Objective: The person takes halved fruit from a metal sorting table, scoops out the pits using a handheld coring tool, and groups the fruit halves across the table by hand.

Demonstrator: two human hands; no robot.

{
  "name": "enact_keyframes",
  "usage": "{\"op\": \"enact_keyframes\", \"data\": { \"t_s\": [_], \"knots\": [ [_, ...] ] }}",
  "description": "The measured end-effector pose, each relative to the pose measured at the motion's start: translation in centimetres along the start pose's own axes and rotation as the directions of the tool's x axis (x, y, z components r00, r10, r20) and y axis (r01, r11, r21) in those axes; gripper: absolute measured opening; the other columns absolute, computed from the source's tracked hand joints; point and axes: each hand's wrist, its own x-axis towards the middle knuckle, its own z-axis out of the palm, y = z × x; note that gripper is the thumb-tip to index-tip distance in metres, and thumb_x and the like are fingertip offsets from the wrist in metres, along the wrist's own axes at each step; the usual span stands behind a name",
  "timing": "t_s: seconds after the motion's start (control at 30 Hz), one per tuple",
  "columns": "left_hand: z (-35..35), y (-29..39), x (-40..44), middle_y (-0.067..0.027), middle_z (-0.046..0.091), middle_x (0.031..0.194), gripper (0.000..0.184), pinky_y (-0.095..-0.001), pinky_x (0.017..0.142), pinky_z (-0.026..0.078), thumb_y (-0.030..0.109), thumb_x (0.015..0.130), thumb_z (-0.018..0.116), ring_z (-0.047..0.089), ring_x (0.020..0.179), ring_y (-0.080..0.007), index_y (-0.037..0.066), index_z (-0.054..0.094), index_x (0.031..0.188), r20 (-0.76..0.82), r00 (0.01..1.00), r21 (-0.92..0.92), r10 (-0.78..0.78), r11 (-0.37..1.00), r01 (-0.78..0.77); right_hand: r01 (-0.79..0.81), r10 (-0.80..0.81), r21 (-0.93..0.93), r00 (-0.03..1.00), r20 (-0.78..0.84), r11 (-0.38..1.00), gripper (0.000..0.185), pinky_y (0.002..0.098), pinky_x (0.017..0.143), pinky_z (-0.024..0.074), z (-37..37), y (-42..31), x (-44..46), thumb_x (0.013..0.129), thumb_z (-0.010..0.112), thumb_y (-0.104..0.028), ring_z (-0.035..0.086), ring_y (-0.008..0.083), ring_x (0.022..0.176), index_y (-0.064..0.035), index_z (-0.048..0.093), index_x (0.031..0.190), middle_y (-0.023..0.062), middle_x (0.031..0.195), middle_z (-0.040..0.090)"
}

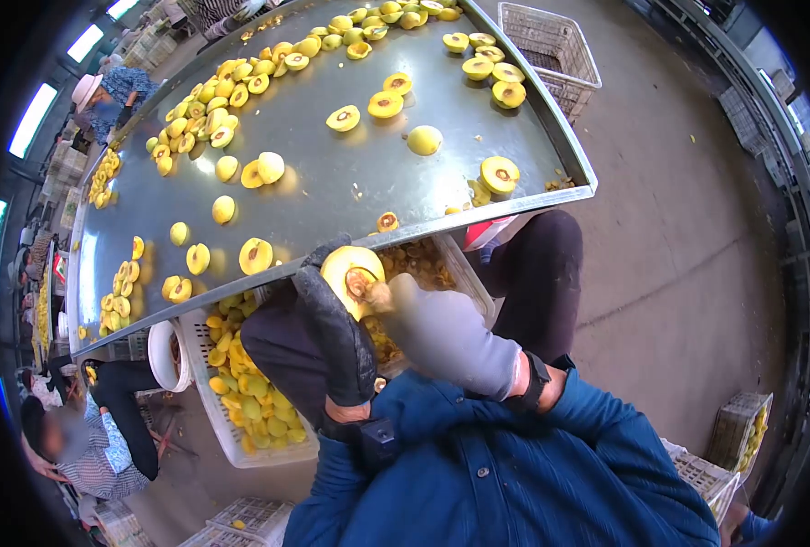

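Note:
My left hand [339, 324], in a black glove, holds a halved yellow peach [339, 271] just below the near edge of the metal table. The cut face is turned up and to the right, with a brown pit hollow in its middle. My right hand [446, 333], in a grey glove and blurred, is closed against that cut face. A brownish piece shows at its fingertips; whether it is a pit or part of a tool, I cannot make out. Several peach halves [256, 256] lie on the tabletop beyond my hands.
The metal table [323, 173] has a raised rim. Under its edge stand a white crate [241, 447] of yellow peach pieces and another crate [473, 283] between my knees. A white bucket [166, 356] is at left. Co-workers [104, 447] sit at left; an empty-looking crate [551, 55] stands behind right.

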Motion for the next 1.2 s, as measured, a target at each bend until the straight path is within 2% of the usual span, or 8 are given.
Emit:
{"op": "enact_keyframes", "data": {
  "t_s": [0.27, 0.43, 0.5, 0.57, 0.73, 0.87, 1.0, 1.2],
  "knots": [
    [0.9, 0.3, -0.4, -0.0108, 0.061, 0.109, 0.053, -0.0322, 0.093, 0.046, 0.041, 0.104, 0.029, 0.058, 0.100, -0.0193, -0.002, 0.057, 0.114, -0.063, 0.997, 0.148, 0.054, 0.988, -0.045, -0.157, 0.101, 0.347, 0.979, 0.174, 0.925, 0.026, 0.0378, 0.052, 0.0498, -2.5, 0.3, 0.4, 0.081, 0.065, -0.011, 0.066, 0.0299, 0.063, 0.0004, 0.051, 0.100, 0.0174, 0.073, 0.065],
    [-1.0, 1.1, 0.1, -0.0103, 0.067, 0.102, 0.052, -0.0292, 0.085, 0.051, 0.037, 0.104, 0.030, 0.064, 0.092, -0.0191, -0.004, 0.060, 0.114, 0.151, 0.987, 0.153, 0.053, 0.985, -0.076, -0.451, -0.038, 0.859, 0.880, 0.473, 0.244, 0.021, 0.0269, 0.050, 0.0412, -4.0, 1.3, 0.7, 0.092, 0.060, -0.022, 0.056, 0.0111, 0.054, -0.0022, 0.057, 0.097, 0.0037, 0.061, 0.055],
    [-2.8, 1.4, 0.5, -0.0102, 0.066, 0.100, 0.050, -0.0304, 0.087, 0.049, 0.038, 0.104, 0.032, 0.063, 0.093, -0.0196, -0.003, 0.059, 0.115, 0.262, 0.952, 0.423, 0.158, 0.868, -0.261, -0.620, -0.181, 0.784, 0.774, 0.607, -0.018, 0.019, 0.0221, 0.042, 0.0327, -5.8, 1.6, 0.7, 0.093, 0.059, -0.022, 0.045, 0.0040, 0.044, -0.0028, 0.057, 0.095, -0.0045, 0.057, 0.047],
    [-5.1, 0.8, 0.4, -0.0103, 0.065, 0.094, 0.047, -0.0328, 0.089, 0.047, 0.038, 0.103, 0.035, 0.062, 0.091, -0.0205, -0.002, 0.056, 0.116, 0.408, 0.836, 0.813, 0.366, 0.271, -0.516, -0.654, -0.220, 0.720, 0.756, 0.617, -0.230, 0.018, 0.0216, 0.038, 0.0298, -5.3, 1.6, 0.3, 0.092, 0.059, -0.022, 0.041, 0.0033, 0.040, -0.0038, 0.058, 0.095, -0.0051, 0.055, 0.045],
    [-0.5, 1.5, -0.3, -0.0106, 0.067, 0.102, 0.051, -0.0319, 0.082, 0.052, 0.037, 0.105, 0.030, 0.065, 0.090, -0.0205, -0.002, 0.063, 0.109, 0.109, 0.984, 0.336, 0.142, 0.926, -0.171, -0.649, -0.278, 0.559, 0.744, 0.608, -0.515, 0.022, 0.0216, 0.035, 0.0285, -1.2, 0.8, -1.5, 0.091, 0.060, -0.026, 0.040, 0.0041, 0.038, -0.0046, 0.060, 0.092, -0.0049, 0.054, 0.044],
    [-2.0, 1.0, -1.0, -0.0107, 0.070, 0.089, 0.053, -0.0323, 0.079, 0.052, 0.037, 0.104, 0.030, 0.067, 0.082, -0.0220, -0.001, 0.066, 0.097, 0.169, 0.961, 0.564, 0.217, 0.779, -0.275, -0.169, 0.049, 0.817, 0.984, 0.171, 0.551, 0.020, 0.0247, 0.041, 0.0383, -0.5, 0.6, -2.0, 0.089, 0.060, -0.026, 0.048, 0.0076, 0.045, -0.0061, 0.061, 0.094, -0.0014, 0.060, 0.052],
    [-1.4, 0.8, -0.4, -0.0112, 0.070, 0.093, 0.053, -0.0314, 0.080, 0.052, 0.037, 0.104, 0.028, 0.067, 0.084, -0.0210, -0.001, 0.065, 0.101, 0.156, 0.968, 0.247, 0.197, 0.941, -0.231, -0.662, 0.022, 0.717, 0.738, 0.675, 0.218, 0.026, 0.0396, 0.061, 0.0497, -5.1, -0.9, -0.5, 0.087, 0.060, -0.022, 0.064, 0.0306, 0.064, 0.0001, 0.059, 0.101, 0.0147, 0.071, 0.063],
    [0.0, 1.7, -1.1, -0.0131, 0.069, 0.095, 0.057, -0.0318, 0.082, 0.052, 0.041, 0.104, 0.027, 0.066, 0.086, -0.0231, -0.003, 0.064, 0.100, 0.071, 0.989, 0.264, 0.126, 0.954, -0.141, -0.299, 0.117, 0.681, 0.946, 0.301, 0.668, 0.027, 0.0348, 0.062, 0.0492, -3.4, -1.4, -1.6, 0.088, 0.058, -0.021, 0.061, 0.0183, 0.065, 0.0023, 0.059, 0.101, 0.0099, 0.070, 0.062]
  ]
}}
